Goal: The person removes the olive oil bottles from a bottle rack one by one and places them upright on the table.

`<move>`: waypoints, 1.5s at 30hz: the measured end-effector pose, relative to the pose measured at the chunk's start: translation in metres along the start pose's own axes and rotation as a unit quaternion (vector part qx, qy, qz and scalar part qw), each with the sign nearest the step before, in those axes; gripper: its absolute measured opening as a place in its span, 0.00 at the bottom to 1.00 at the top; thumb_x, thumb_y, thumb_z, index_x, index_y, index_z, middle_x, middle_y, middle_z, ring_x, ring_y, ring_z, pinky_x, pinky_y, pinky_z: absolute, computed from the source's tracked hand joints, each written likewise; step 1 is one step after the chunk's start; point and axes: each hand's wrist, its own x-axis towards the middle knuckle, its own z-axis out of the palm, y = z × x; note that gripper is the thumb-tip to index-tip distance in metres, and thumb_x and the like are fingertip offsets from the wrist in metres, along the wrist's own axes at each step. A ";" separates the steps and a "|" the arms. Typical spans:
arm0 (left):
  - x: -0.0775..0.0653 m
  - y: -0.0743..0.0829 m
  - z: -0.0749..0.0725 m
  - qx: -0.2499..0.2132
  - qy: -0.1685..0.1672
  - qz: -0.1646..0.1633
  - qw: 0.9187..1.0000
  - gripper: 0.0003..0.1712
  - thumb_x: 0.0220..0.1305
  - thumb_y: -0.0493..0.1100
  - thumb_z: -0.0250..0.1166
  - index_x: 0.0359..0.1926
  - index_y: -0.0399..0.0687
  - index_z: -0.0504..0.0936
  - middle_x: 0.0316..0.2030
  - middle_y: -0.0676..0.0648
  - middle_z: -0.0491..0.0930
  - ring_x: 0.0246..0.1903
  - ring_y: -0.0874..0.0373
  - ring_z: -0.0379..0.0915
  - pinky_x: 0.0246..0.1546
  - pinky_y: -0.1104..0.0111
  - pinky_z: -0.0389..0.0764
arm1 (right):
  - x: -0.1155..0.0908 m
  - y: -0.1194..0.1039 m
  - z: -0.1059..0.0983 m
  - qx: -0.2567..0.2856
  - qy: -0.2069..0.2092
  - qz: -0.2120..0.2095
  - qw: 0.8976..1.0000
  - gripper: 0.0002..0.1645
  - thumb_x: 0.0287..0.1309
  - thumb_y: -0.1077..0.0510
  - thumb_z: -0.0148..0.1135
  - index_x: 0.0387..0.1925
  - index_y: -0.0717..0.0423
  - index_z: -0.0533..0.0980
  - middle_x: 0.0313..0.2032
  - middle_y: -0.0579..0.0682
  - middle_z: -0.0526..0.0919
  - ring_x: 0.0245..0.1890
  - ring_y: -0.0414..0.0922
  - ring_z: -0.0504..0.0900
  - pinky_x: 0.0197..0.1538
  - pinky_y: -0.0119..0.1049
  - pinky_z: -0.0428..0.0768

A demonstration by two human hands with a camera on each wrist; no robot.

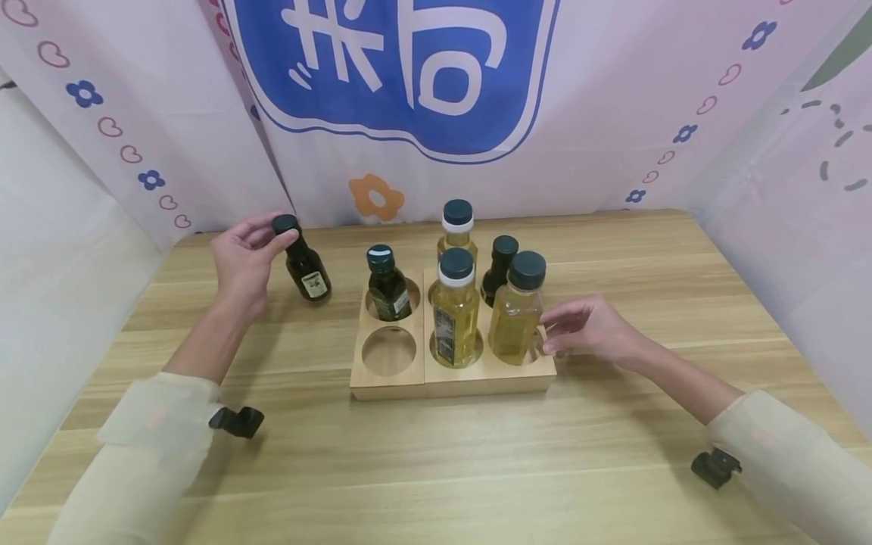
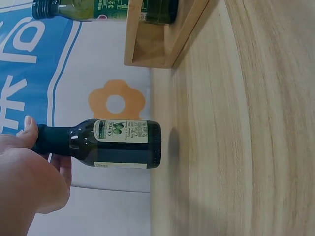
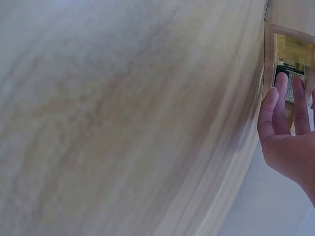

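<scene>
My left hand pinches a small dark olive oil bottle by its capped neck, left of the wooden rack. In the left wrist view the bottle has a cream label with olives, and its shadow lies apart from its base. My right hand is at the rack's right end, fingertips right at the side beside a yellow oil bottle. Seen from the right wrist, the fingers stretch toward the rack's open side, partly over a label inside.
In the rack stand another yellow oil bottle, a dark green bottle, a clear-necked bottle and a slim dark bottle. A round hole at front left shows its wooden floor. A printed cloth hangs behind the table.
</scene>
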 end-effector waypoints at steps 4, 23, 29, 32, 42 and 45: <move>0.004 -0.001 -0.002 0.029 0.017 -0.004 0.999 0.17 0.55 0.29 0.78 0.46 0.46 0.88 0.33 0.57 0.90 0.40 0.65 0.86 0.55 0.78 0.81 | 0.000 0.000 -0.001 0.003 -0.001 0.004 1.000 0.27 0.48 0.71 0.79 0.51 0.76 0.79 0.43 0.62 0.89 0.39 0.42 0.88 0.44 0.36 0.90; 0.019 -0.005 -0.011 0.036 0.054 -0.011 0.998 0.17 0.54 0.28 0.79 0.42 0.52 0.90 0.32 0.59 0.90 0.38 0.67 0.87 0.58 0.75 0.80 | 0.001 0.002 -0.001 0.006 -0.002 0.006 1.000 0.25 0.47 0.71 0.79 0.49 0.73 0.81 0.43 0.59 0.89 0.39 0.42 0.89 0.45 0.37 0.90; 0.021 -0.005 -0.013 0.041 0.058 -0.015 0.997 0.18 0.53 0.30 0.80 0.42 0.52 0.90 0.32 0.60 0.90 0.39 0.67 0.86 0.59 0.76 0.79 | 0.002 0.003 0.000 0.004 0.000 0.003 1.000 0.22 0.47 0.71 0.79 0.47 0.66 0.85 0.42 0.55 0.90 0.39 0.43 0.89 0.45 0.37 0.90; 0.021 -0.005 -0.014 0.042 0.060 -0.016 0.997 0.18 0.53 0.30 0.80 0.42 0.52 0.90 0.32 0.60 0.90 0.39 0.67 0.86 0.59 0.76 0.79 | 0.002 0.001 0.000 0.000 0.000 0.004 1.000 0.23 0.47 0.71 0.79 0.48 0.69 0.83 0.42 0.56 0.90 0.40 0.42 0.89 0.45 0.37 0.90; 0.022 -0.005 -0.016 0.050 0.067 -0.012 0.996 0.18 0.52 0.30 0.80 0.42 0.53 0.91 0.32 0.61 0.90 0.39 0.67 0.86 0.58 0.78 0.79 | 0.000 -0.001 0.000 0.003 -0.002 0.011 1.000 0.27 0.48 0.72 0.78 0.51 0.77 0.79 0.44 0.63 0.89 0.40 0.42 0.89 0.45 0.36 0.90; 0.022 -0.006 -0.016 0.050 0.069 -0.010 0.996 0.18 0.52 0.30 0.80 0.42 0.53 0.91 0.31 0.60 0.90 0.38 0.68 0.86 0.56 0.78 0.80 | 0.000 -0.001 0.000 0.005 -0.002 0.011 1.000 0.27 0.48 0.72 0.78 0.51 0.77 0.79 0.44 0.62 0.89 0.40 0.42 0.89 0.45 0.36 0.90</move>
